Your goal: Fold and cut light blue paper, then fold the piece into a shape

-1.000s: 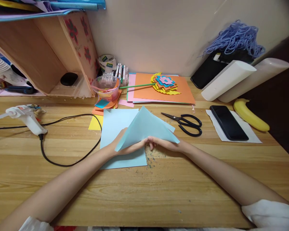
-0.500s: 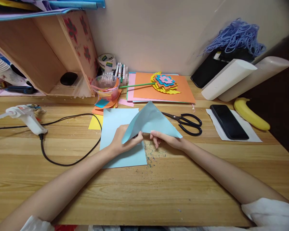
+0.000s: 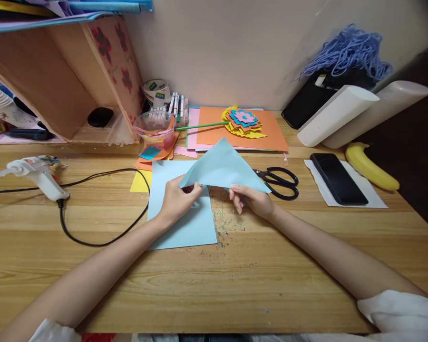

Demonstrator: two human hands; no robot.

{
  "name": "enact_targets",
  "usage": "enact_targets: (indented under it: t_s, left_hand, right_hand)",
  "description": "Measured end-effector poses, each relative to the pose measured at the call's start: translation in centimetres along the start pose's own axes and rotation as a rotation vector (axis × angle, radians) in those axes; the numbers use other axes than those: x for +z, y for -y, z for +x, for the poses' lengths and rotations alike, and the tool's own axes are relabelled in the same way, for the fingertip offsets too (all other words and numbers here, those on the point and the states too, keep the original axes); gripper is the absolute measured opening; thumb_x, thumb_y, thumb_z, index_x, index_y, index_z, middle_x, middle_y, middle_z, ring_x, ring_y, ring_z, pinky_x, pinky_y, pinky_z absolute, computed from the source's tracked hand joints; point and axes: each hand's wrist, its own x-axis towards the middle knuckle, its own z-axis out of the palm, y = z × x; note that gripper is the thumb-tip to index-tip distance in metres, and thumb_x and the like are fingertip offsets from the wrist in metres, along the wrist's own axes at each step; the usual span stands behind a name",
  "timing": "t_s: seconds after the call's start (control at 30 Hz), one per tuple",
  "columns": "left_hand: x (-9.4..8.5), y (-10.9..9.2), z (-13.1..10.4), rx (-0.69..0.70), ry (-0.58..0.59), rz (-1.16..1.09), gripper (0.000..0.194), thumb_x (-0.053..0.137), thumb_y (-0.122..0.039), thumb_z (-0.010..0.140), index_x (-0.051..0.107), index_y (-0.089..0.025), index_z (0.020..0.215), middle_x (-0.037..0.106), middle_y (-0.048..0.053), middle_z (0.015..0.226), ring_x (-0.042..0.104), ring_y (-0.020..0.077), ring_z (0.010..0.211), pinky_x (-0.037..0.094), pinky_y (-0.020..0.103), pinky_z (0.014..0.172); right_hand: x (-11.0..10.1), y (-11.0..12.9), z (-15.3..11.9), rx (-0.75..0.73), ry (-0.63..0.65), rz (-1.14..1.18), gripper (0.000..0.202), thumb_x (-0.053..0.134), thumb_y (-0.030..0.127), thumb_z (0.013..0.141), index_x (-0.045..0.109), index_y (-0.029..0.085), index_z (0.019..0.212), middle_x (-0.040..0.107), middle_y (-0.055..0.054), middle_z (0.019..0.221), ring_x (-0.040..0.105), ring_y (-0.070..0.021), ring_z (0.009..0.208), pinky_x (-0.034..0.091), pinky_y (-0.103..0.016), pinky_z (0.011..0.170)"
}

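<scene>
Between my hands is a light blue paper triangle [image 3: 224,164], its peak pointing away from me and its long edge toward me. My left hand [image 3: 180,199] pinches it near the left corner, thumb on top. My right hand [image 3: 253,198] grips the right part of the long edge, with the thumb on the paper and some fingers curled below. Under my left hand a flat light blue sheet [image 3: 185,228] lies on the table. Black-handled scissors [image 3: 280,183] rest just beyond my right hand, their blades hidden by the triangle.
A white glue gun [image 3: 39,175] with a looping black cord lies left. Behind are a plastic cup [image 3: 155,130] of paper scraps and a paper flower [image 3: 244,121] on orange sheets [image 3: 274,137]. At right are a phone [image 3: 338,179], a banana [image 3: 373,166] and white rolls [image 3: 338,116].
The paper triangle has risen slightly and moved away from me, its face now flatter to view. Both hands moved with it, the right one shifting a little to the right.
</scene>
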Motion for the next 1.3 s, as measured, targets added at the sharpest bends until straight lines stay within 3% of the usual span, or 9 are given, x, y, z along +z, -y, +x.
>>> enact_targets:
  t_s: [0.33, 0.53, 0.7, 0.8, 0.93, 1.03, 1.1, 1.17, 1.3]
  left_hand:
    - [-0.2, 0.1, 0.3, -0.048, -0.004, -0.048, 0.017, 0.049, -0.025, 0.074, 0.057, -0.014, 0.065, 0.052, -0.004, 0.05, 0.045, 0.0074, 0.042, 0.034, 0.019, 0.043]
    - [-0.3, -0.2, 0.2, -0.02, 0.039, -0.053, 0.021, 0.044, -0.026, 0.08, 0.056, -0.015, 0.068, 0.054, -0.004, 0.05, 0.044, 0.0076, 0.042, 0.036, 0.02, 0.046]
    - [-0.3, 0.0, 0.2, -0.006, 0.048, -0.066, 0.026, 0.037, -0.026, 0.085, 0.047, -0.017, 0.062, 0.056, -0.003, 0.055, 0.046, 0.0074, 0.043, 0.039, 0.021, 0.052]
    - [-0.3, 0.2, 0.3, -0.009, 0.035, -0.137, 0.024, 0.035, -0.027, 0.088, 0.047, -0.018, 0.069, 0.054, -0.004, 0.053, 0.045, 0.008, 0.043, 0.038, 0.021, 0.049]
    - [-0.5, 0.1, 0.3, 0.08, -0.041, -0.311, 0.027, 0.035, -0.039, 0.09, 0.044, -0.019, 0.076, 0.05, -0.004, 0.054, 0.043, 0.0075, 0.044, 0.035, 0.021, 0.047]
    - [-0.8, 0.0, 0.0, 0.043, 0.096, -0.246, 0.038, 0.044, -0.051, 0.082, 0.047, -0.017, 0.066, 0.049, -0.002, 0.054, 0.044, 0.0089, 0.048, 0.036, 0.022, 0.051]
    - [-0.9, -0.2, -0.2, -0.082, 0.256, -0.07, 0.043, 0.048, -0.056, 0.077, 0.051, -0.017, 0.06, 0.051, 0.0, 0.055, 0.047, 0.0119, 0.053, 0.037, 0.025, 0.055]
    - [-1.1, -0.5, -0.4, -0.19, 0.327, 0.088, 0.044, 0.046, -0.056, 0.077, 0.053, -0.017, 0.058, 0.054, 0.001, 0.057, 0.049, 0.0146, 0.058, 0.037, 0.027, 0.058]
    - [-1.2, -1.0, -0.5, -0.147, 0.318, 0.058, 0.044, 0.039, -0.052, 0.083, 0.048, -0.019, 0.056, 0.05, -0.001, 0.055, 0.049, 0.0146, 0.057, 0.038, 0.027, 0.064]
  right_hand:
    - [-0.4, -0.1, -0.1, -0.07, -0.283, 0.057, 0.035, 0.043, 0.045, 0.075, 0.05, 0.021, 0.049, 0.04, 0.004, 0.027, 0.034, -0.0101, 0.031, 0.029, -0.028, 0.044]
    - [-0.3, -0.2, 0.0, -0.139, -0.335, 0.107, 0.034, 0.044, 0.039, 0.075, 0.05, 0.02, 0.048, 0.039, 0.003, 0.028, 0.035, -0.0098, 0.031, 0.027, -0.028, 0.042]
    - [-0.4, -0.2, 0.2, -0.177, -0.32, 0.151, 0.036, 0.041, 0.04, 0.077, 0.052, 0.019, 0.05, 0.042, 0.003, 0.031, 0.035, -0.0094, 0.03, 0.026, -0.027, 0.04]
    - [-0.3, -0.2, 0.3, -0.158, -0.299, 0.123, 0.039, 0.041, 0.045, 0.08, 0.052, 0.019, 0.053, 0.044, 0.002, 0.034, 0.037, -0.0099, 0.031, 0.028, -0.027, 0.04]
    - [-0.2, -0.1, 0.4, -0.134, -0.162, 0.087, 0.044, 0.038, 0.05, 0.085, 0.055, 0.018, 0.061, 0.05, 0.001, 0.038, 0.042, -0.0107, 0.039, 0.032, -0.025, 0.045]
    - [-0.1, 0.0, 0.3, -0.125, -0.048, 0.051, 0.048, 0.034, 0.051, 0.088, 0.059, 0.016, 0.066, 0.056, -0.001, 0.046, 0.044, -0.0103, 0.045, 0.035, -0.024, 0.049]
    - [0.2, 0.2, 0.2, -0.112, 0.027, 0.018, 0.048, 0.033, 0.05, 0.09, 0.061, 0.015, 0.074, 0.058, -0.001, 0.049, 0.044, -0.01, 0.047, 0.035, -0.024, 0.049]
    - [0.5, 0.3, 0.1, -0.085, 0.075, -0.033, 0.047, 0.034, 0.05, 0.09, 0.062, 0.014, 0.079, 0.059, -0.002, 0.053, 0.046, -0.0104, 0.049, 0.035, -0.024, 0.049]
    - [0.6, 0.3, 0.3, -0.145, -0.08, -0.082, 0.042, 0.042, 0.05, 0.086, 0.06, 0.016, 0.071, 0.062, -0.004, 0.065, 0.049, -0.0117, 0.056, 0.037, -0.024, 0.05]
